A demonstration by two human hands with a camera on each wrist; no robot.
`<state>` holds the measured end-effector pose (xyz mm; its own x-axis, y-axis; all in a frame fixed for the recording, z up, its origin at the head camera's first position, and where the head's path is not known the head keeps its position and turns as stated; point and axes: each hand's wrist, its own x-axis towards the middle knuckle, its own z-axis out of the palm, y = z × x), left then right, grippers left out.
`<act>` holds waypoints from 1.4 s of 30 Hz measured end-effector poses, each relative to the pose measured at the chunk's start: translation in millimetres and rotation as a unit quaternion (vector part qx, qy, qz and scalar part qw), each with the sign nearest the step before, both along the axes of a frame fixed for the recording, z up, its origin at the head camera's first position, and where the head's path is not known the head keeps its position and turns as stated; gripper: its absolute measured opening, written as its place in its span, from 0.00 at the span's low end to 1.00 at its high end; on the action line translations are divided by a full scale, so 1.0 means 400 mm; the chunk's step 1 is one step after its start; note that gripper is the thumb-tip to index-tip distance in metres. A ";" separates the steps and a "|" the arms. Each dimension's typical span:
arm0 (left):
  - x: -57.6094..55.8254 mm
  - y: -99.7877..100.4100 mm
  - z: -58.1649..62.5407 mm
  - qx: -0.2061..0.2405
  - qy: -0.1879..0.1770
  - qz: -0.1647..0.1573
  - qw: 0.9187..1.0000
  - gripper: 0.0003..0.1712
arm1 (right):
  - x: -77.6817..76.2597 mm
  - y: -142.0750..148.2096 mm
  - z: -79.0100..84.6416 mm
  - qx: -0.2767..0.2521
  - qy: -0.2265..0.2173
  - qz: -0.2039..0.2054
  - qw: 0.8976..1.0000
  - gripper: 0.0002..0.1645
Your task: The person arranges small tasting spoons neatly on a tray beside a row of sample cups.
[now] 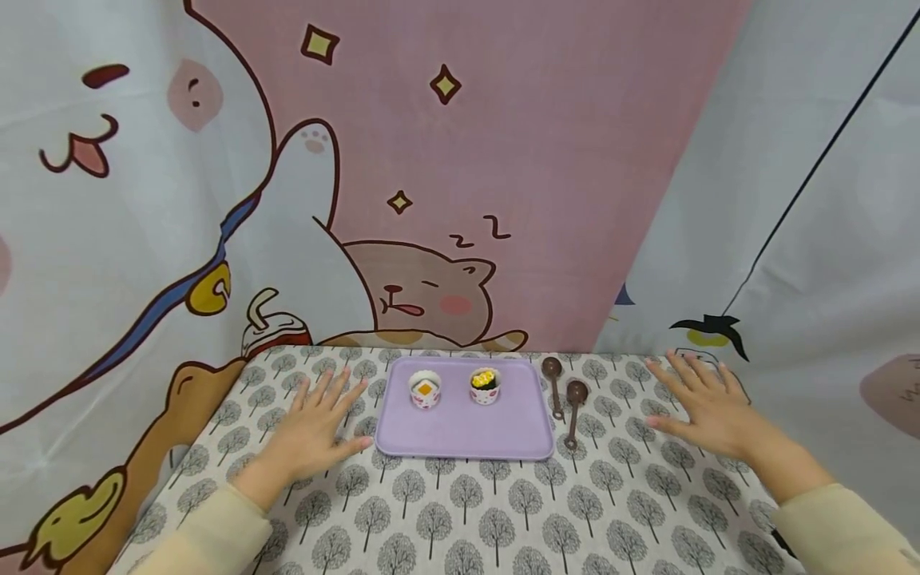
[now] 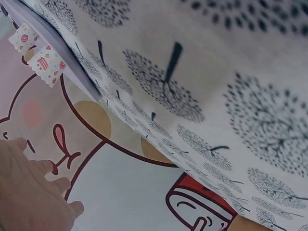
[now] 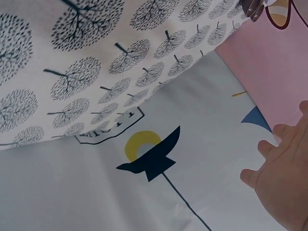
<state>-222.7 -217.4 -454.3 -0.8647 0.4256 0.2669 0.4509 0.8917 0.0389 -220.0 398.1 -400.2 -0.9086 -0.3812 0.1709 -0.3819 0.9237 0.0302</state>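
Observation:
In the head view my left hand [image 1: 311, 435] is held over the cloth to the left of a lilac tray [image 1: 467, 435], fingers spread and holding nothing. On the tray stand two small patterned paper cups. The left cup [image 1: 425, 398] holds something white with an orange square on top; the right cup [image 1: 485, 393] has a dark filling topped with yellow bits. To the tray's right lie two brown spoons, an upper spoon [image 1: 552, 369] and a lower spoon [image 1: 576, 393]. Farther right, my right hand [image 1: 711, 409] also spreads its fingers, with nothing in it.
A tablecloth [image 1: 467, 499] printed with grey trees covers the table. Behind the table's back edge hangs a cartoon curtain [image 1: 546, 176] with a sleeping bear and a white animal. Pale yellow sleeves [image 1: 216, 531] cover both forearms.

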 end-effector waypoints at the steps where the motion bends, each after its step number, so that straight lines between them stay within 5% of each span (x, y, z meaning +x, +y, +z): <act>1: 0.000 0.003 -0.001 0.000 0.000 0.000 1.000 0.51 | 0.000 -0.003 0.000 -0.002 0.000 0.002 1.000 0.56; 10: 0.008 0.029 -0.011 0.028 -0.017 -0.004 0.999 0.50 | 0.008 -0.036 -0.007 -0.013 -0.017 -0.001 1.000 0.55; 42: 0.013 0.111 -0.036 0.019 -0.087 0.002 0.996 0.48 | 0.007 -0.133 -0.079 -0.060 -0.028 0.024 0.998 0.53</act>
<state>-217.4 -173.1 -468.6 -0.9011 0.4138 0.1297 0.4303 0.8901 0.1501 -217.4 345.0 -431.9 -0.8990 -0.4049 0.1667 -0.4242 0.8998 -0.1023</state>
